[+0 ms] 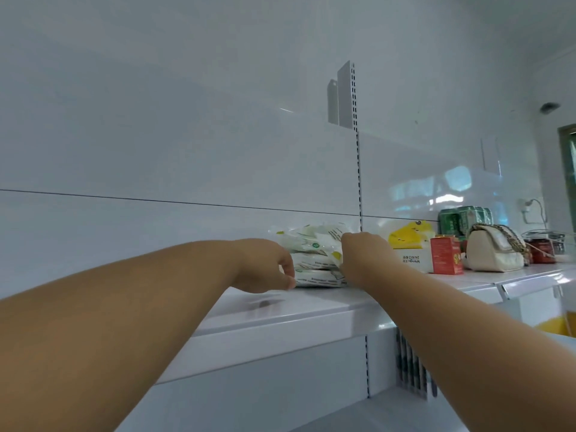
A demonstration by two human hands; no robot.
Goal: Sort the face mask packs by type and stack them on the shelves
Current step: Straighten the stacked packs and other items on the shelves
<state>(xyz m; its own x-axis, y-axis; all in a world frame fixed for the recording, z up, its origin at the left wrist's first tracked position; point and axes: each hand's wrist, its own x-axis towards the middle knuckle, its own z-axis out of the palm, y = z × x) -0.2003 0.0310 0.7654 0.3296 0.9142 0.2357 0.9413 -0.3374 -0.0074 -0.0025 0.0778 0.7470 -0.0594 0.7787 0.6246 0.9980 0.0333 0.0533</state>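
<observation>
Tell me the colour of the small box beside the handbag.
Red box, with a yellow mark; head view.

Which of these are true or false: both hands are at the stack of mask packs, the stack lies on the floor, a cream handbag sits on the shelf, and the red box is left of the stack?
1. Both the left hand and right hand are at the stack of mask packs. True.
2. The stack lies on the floor. False: it rests on the white shelf.
3. A cream handbag sits on the shelf. True.
4. The red box is left of the stack. False: it stands to the right.
</observation>
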